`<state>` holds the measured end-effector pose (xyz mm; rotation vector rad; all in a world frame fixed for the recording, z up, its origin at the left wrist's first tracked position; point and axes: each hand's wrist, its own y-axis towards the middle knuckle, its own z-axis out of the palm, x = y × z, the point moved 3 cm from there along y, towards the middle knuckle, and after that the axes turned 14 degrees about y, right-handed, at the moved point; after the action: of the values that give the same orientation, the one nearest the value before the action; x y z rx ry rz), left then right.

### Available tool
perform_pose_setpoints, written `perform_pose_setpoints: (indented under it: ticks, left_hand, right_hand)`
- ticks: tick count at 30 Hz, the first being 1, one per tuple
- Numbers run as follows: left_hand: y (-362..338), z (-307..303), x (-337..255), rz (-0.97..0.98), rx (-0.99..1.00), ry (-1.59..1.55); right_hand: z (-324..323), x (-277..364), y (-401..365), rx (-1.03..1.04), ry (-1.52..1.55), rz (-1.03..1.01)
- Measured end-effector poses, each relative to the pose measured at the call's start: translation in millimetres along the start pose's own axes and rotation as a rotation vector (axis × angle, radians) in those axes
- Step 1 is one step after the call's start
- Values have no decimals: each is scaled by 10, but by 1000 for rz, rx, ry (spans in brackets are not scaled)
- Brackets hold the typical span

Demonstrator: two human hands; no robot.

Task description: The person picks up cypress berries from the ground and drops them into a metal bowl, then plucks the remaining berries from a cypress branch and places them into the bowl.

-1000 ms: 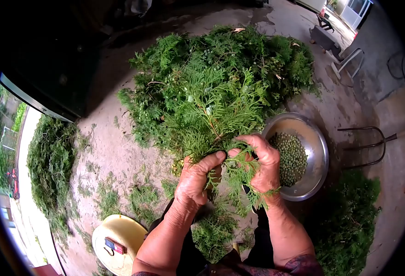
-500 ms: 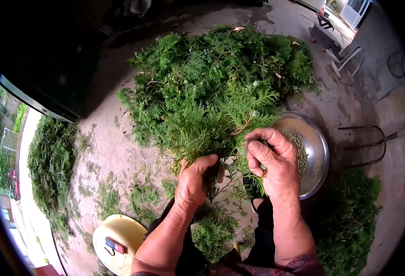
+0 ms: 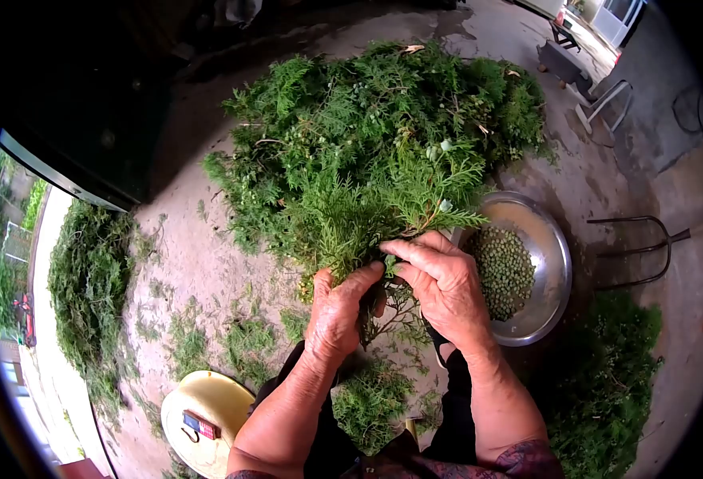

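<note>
My left hand [image 3: 337, 311] is closed around the stems of a leafy cypress branch [image 3: 343, 227], its thumb lying on top. Close beside it, my right hand [image 3: 447, 289] pinches a small green cone [image 3: 390, 265] at the base of the branch; the fingertips partly hide it. Pale green cones [image 3: 445, 205] show on a sprig just above. To the right of my right hand stands a steel bowl [image 3: 557, 275] holding many small round green cones [image 3: 504, 271].
A big heap of cypress cuttings [image 3: 367, 104] lies ahead, with more piles at left [image 3: 88, 295] and lower right [image 3: 607, 391]. A yellow stool [image 3: 231, 399] bears a red phone [image 3: 201, 425]. A pitchfork [image 3: 663, 247] lies at right.
My right hand has moved left from the bowl's near side to the branch beside my left hand, uncovering the cones in the bowl. My left hand keeps its grip.
</note>
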<state>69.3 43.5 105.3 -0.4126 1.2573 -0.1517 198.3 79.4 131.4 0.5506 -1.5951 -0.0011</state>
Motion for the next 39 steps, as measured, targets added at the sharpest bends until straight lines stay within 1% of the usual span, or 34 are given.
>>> perform_pose_setpoints:
  ticks: [1,4,5,8,12,13,15,17,18,19,21,23,24,25,26,27,28,29,31,32,33,35,37,38,39]
  left_hand:
    - [7,-9,7,3,4,-19]
    - [9,-14,2,44,22,7]
    - [6,-12,-2,39,-1,1]
    - [-1,18,-18,47,-53,-20]
    - [15,33,39,89,-100,-46]
    - [22,28,61,92,-118,-51]
    - [0,-38,15,18,-142,-104]
    - [32,-94,35,-33,-201,-160]
    - [34,-126,61,-91,-167,-199]
    - [37,-122,40,-86,-108,-262]
    - [68,-163,75,-159,-138,-251]
    - [54,-189,69,-92,-36,-340]
    - [44,-189,62,-59,14,-385]
    - [44,-187,56,-64,-20,-376]
    - [50,-174,41,-69,-54,-368]
    - [49,-176,31,-72,-89,-360]
    - [39,-200,49,-5,45,-381]
    - [42,-207,53,-9,27,-386]
    - [64,-199,58,-17,-5,-396]
    - [76,-200,61,-18,13,-421]
    - [80,-188,45,-36,-23,-416]
    - [79,-151,-5,-68,-98,-409]
    - [159,-212,94,-93,-114,-341]
    - [196,-232,137,-130,-124,-351]
    - [185,-217,120,-111,-94,-356]
  right_hand:
    - [6,-1,0,21,7,-12]
    - [8,-2,-8,-37,-41,-17]
    - [14,1,-9,-57,-58,-19]
    - [84,71,-43,-139,-170,-116]
    - [58,-46,-92,-253,-103,-84]
    - [23,-123,-103,-350,79,47]
    - [-215,-215,-97,-490,663,407]
    - [-455,-356,-89,-734,877,439]
    - [-554,-462,-104,-820,973,459]
    - [-704,-647,-157,-900,1096,474]
    - [-1008,-870,-259,-1169,1216,524]
    - [-1388,-1153,-368,-1446,1343,460]
    - [-1485,-1131,-391,-1464,1309,396]
    - [-1592,-1106,-417,-1480,1275,331]
    - [-1834,-1375,-546,-1515,1348,334]
    - [-1953,-1507,-630,-1581,1333,357]
    - [-2021,-1598,-687,-1646,1318,382]
    - [-2071,-1705,-727,-1639,1318,442]
    - [-1956,-1627,-669,-1620,1320,560]
    - [-1870,-1610,-640,-1542,1220,584]
    - [-1590,-1395,-508,-1461,1121,604]
    - [-1127,-1229,-368,-778,1007,601]
    - [-506,-683,-190,-356,711,788]
    - [-284,-527,-192,-266,761,867]
    - [-108,-425,-223,-175,811,946]
